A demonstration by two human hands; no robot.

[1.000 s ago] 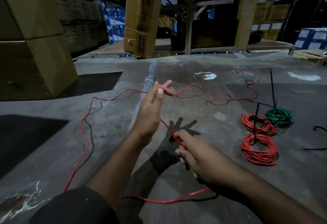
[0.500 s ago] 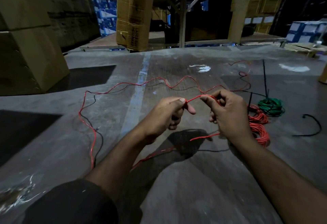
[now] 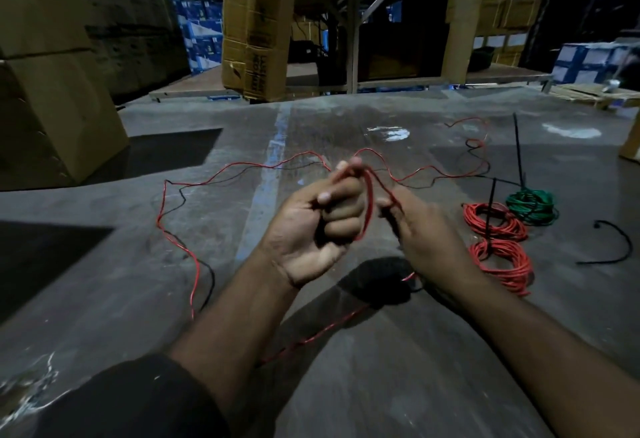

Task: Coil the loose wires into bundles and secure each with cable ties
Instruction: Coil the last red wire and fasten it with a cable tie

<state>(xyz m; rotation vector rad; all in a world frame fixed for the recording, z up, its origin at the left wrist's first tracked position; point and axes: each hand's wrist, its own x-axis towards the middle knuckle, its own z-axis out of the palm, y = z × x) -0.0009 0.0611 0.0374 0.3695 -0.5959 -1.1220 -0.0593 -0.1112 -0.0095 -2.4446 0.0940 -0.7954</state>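
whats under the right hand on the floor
Beneath the right hand lie its dark shadow and a stretch of the red wire on the floor. The hand and forearm cover the near edge of the red bundle.

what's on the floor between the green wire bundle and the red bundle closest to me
In the head view, a second coiled red wire bundle with an upright black cable tie lies between the coiled green wire bundle and the nearest coiled red wire bundle.
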